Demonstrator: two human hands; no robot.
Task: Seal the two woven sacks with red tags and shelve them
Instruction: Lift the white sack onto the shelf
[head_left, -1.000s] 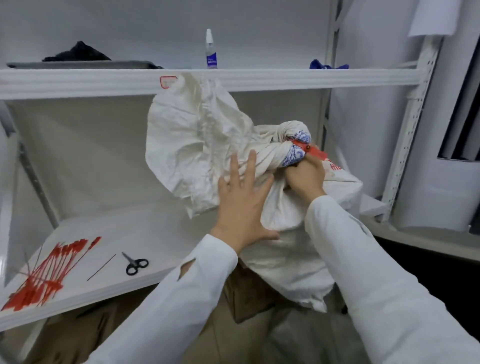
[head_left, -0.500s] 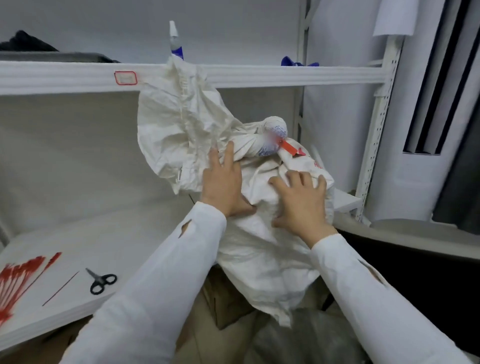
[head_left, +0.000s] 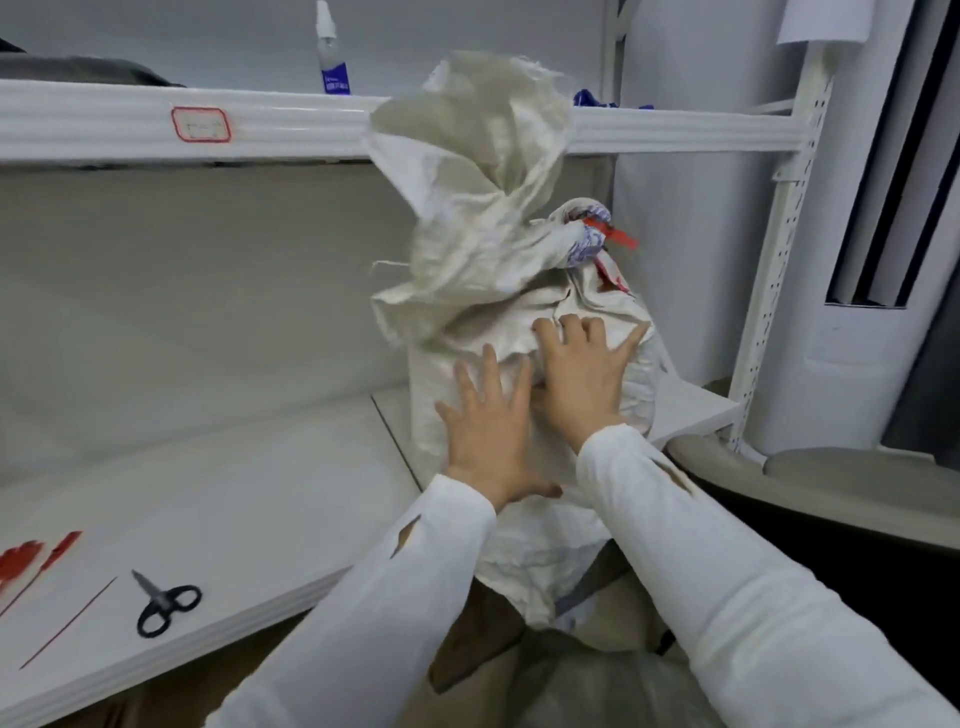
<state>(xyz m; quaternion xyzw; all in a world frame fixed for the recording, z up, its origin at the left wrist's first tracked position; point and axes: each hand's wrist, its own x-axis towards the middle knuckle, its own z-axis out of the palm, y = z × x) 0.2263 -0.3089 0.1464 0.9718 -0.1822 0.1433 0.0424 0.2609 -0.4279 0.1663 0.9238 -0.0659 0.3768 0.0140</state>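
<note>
Left hand (head_left: 488, 431) and right hand (head_left: 582, 374), fingers spread, press flat on the tagged sack (head_left: 519, 322), pushing it onto the shelf (head_left: 260, 493).

shelf beam (head_left: 104, 119): white | upright (head_left: 779, 249): perforated, white | back wall (head_left: 182, 291): grey

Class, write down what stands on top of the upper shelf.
A spray bottle with a blue label, a dark bundle at left, something blue at right. The woven sack, with its loose top, covers the stretch between.

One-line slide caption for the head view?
Left hand and right hand press against the woven sack, tied with a red tag, at the shelf.
</note>
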